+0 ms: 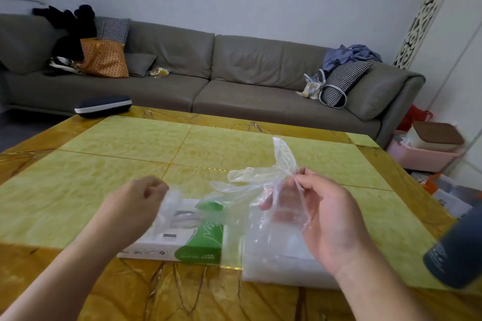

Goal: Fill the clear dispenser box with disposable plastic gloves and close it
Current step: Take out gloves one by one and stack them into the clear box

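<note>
Two hands in view over the desk [109,164]. Left hand [135,203] fingers curled, pinching a blurred wad of clear plastic glove film [169,206]. Right hand [326,219] palm toward camera, thumb and fingertips pinching clear plastic gloves [260,177]; at least two gloves in the bunch, exact count unclear, glove fingers sticking up and left.

One white-and-green glove carton [182,240] lies flat on the desk under the left hand, a glove outline printed on the green part. One clear dispenser box [273,266] sits on the desk just right of the carton, below the right hand, near the front edge; whether its lid is on or off is hard to tell through the plastic. One dark grey cylinder [459,247], tilted, at the right edge of frame, blurred.

Desk top is yellow-green stone panels with an amber veined border. One dark case with a white band [103,106] at the far left corner.

Room: one long grey sofa [234,81] behind, carrying one orange bag [104,58], dark clothes, two houndstooth cushions, one small pale handbag [314,86], blue cloth. One pink bin [420,156] on the floor at right. White walls.
</note>
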Motion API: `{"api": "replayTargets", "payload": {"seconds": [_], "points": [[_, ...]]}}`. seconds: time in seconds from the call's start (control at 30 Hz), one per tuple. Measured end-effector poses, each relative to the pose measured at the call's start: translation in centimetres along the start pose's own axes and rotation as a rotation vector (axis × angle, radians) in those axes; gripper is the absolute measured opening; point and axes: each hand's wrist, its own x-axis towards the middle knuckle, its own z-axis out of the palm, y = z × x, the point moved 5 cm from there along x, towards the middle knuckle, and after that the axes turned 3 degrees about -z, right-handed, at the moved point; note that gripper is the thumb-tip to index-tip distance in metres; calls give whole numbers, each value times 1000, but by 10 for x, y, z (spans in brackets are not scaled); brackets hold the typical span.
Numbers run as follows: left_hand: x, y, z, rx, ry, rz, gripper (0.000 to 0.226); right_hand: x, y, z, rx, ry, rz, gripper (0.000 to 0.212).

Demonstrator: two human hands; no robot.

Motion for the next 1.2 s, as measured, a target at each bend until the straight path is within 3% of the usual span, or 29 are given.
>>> {"api": "replayTargets", "payload": {"seconds": [0.2, 0.33, 0.37, 0.43, 0.5, 0.57, 0.63, 0.73, 0.8, 0.9, 1.03, 1.1, 1.13, 1.2], "points": [[-13, 22, -35, -318, 290, 66, 30, -2, -11, -8, 35, -125, 33, 23], [-35, 58, -50, -482, 361, 281, 21, -4, -14, -10, -1, -218, 50, 24], [-41, 70, -48, -476, 294, 350, 24, -5, -13, -8, 5, -257, 63, 25], [-49, 92, -28, -455, -6, 393, 36, -6, -7, -5, 22, -328, 115, 27], [-59, 104, 1, -457, -343, 326, 44, -6, 1, -1, 33, -391, 162, 36], [-63, 104, 25, -504, -483, 274, 32, -6, 6, -1, 8, -411, 185, 42], [-61, 100, 36, -533, -434, 237, 16, -8, 5, -4, -51, -373, 207, 54], [-56, 91, 35, -590, -300, 181, 14, -9, -1, -19, -165, -278, 255, 66], [-56, 90, 33, -572, -273, 171, 13, -7, -6, -29, -333, -214, 190, 47], [-58, 92, 35, -517, -258, 150, 13, 2, -7, -52, -412, 56, 60, 13], [-52, 97, 30, -469, -152, 145, 9, 9, -13, -77, -427, 256, -29, 13], [-49, 98, 26, -374, 8, 197, 4, 14, -15, -92, -471, 310, -58, 15], [-52, 102, 22, -260, 137, 255, 14, 17, -15, -98, -504, 337, -66, 19], [-68, 124, 20, -73, 358, 490, 24, 23, -11, -110, -555, 369, -64, 26]]}}
